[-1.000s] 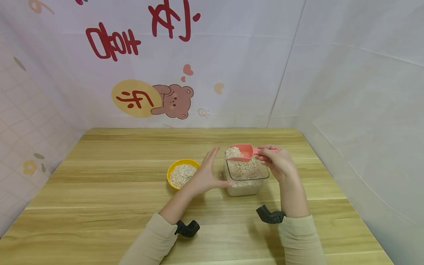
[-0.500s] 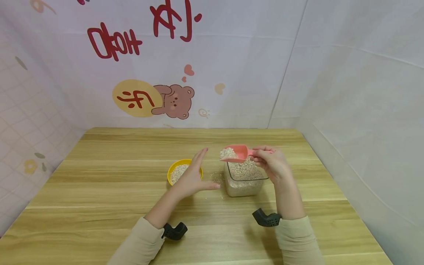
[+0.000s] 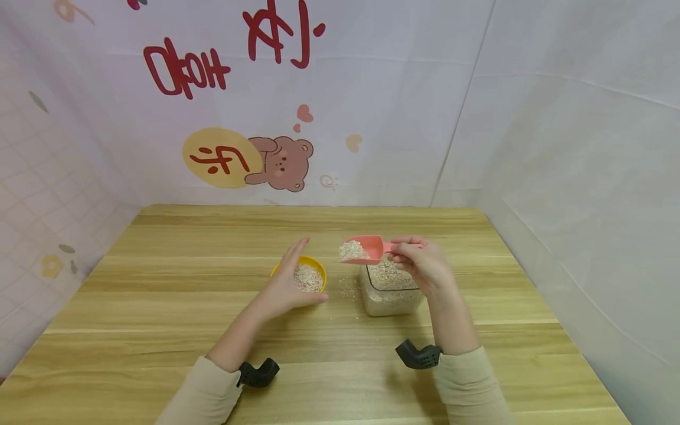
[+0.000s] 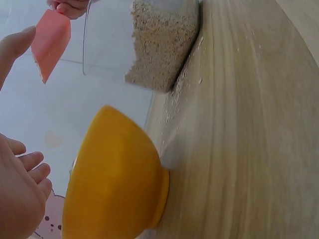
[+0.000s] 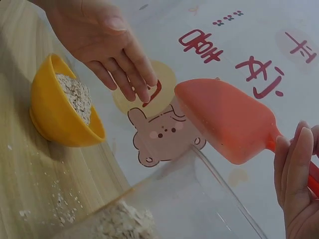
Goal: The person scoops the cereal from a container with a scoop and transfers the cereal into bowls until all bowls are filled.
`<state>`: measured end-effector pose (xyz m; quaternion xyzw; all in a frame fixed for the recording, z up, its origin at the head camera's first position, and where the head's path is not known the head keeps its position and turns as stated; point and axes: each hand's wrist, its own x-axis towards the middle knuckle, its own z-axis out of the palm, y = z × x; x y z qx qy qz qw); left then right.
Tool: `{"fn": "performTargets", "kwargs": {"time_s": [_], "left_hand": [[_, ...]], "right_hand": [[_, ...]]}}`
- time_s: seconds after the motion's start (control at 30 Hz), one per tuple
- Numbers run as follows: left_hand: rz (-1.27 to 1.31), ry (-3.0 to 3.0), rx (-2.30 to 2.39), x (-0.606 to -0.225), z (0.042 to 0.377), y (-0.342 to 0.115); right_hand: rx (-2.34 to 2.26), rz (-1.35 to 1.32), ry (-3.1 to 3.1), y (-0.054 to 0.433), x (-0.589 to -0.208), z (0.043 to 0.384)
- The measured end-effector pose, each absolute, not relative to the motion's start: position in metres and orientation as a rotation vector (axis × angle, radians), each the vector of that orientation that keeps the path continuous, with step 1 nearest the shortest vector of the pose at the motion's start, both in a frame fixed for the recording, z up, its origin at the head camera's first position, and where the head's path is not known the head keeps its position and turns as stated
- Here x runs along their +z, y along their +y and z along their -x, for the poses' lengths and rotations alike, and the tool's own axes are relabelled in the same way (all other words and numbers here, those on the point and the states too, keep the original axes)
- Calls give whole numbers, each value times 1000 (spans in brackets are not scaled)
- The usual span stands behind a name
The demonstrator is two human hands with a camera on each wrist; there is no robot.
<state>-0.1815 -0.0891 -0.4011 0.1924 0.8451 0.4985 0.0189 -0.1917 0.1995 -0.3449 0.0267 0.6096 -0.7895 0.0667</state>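
Note:
My right hand point(image 3: 425, 265) grips the handle of a pink scoop point(image 3: 374, 249), which carries a heap of oats point(image 3: 353, 251) at its front. The scoop hangs level above the left rim of a clear square container point(image 3: 393, 301) that is partly filled with oats. My left hand point(image 3: 284, 289) is spread, thumb apart from the fingers, beside and above a yellow bowl point(image 3: 321, 271). Oats point(image 5: 76, 94) lie inside that bowl. In the left wrist view a gap shows between the left fingers point(image 4: 31, 162) and the bowl's wall point(image 4: 112, 174).
Loose oat flakes point(image 3: 347, 289) are scattered on the wooden table point(image 3: 159, 319) between bowl and container. A printed cloth point(image 3: 372, 88) hangs behind the table, and a white cloth point(image 3: 579, 177) hangs along its right side.
The right hand has carried the loaded scoop left, from over the container to its left rim. My left hand has moved left, away from the container and over to the bowl.

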Motion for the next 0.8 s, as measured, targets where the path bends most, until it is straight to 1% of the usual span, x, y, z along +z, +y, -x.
{"fn": "performTargets", "kwargs": {"time_s": [0.5,0.8], "left_hand": [[-543,2641,1496,-414,181,-121],[-568,2655,1414,-424,184,-137]], "right_hand": [[-2299,-52,1848,174,-351,196],[-2302,-126,1894,164,-352,198]]}}
